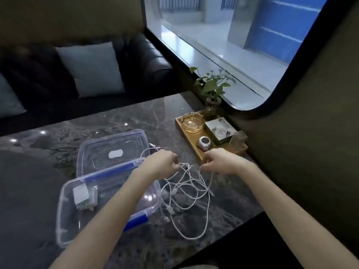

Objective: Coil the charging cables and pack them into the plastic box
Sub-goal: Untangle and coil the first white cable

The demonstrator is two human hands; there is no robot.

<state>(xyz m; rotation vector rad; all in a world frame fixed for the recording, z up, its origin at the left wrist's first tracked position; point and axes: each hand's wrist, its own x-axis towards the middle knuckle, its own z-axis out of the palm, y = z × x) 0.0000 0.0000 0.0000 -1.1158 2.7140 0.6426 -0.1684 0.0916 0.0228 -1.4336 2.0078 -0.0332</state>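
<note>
**White cables being held up over the tabletop, beside the open box**

A dark marble tabletop (108,121) is being shown from above, its right edge running along the wall and its near right edge falling away to dark floor. A black sofa (147,63) with a pale cushion (91,68) is being seen beyond the far edge.

The clear plastic box (64,216) is being kept at the left of the near tabletop, open, with a white charger block (80,195) lying inside near its left wall. Its clear lid (114,150), blue-clipped, is being laid flat just behind it, touching the box's far rim. Bare marble is being left open to the left of the box and in front of it.

A wooden tray (196,150) is being kept against the right edge, carrying a glass dish (192,122), a small printed carton (220,131) and a potted plant (211,88).

The white charging cables (194,191) are being held in a loose tangle between box and tray, the loops trailing onto the marble just right of the box's right rim, with one loop reaching toward the near edge.

The left hand (161,164) is being held over the box's far right corner, its fingers curled and pinching cable strands. The right hand (219,162) is being held near the tray's near end, its fingers likewise curled and pinching the cable. The two hands are being kept near each other, not touching.
</note>
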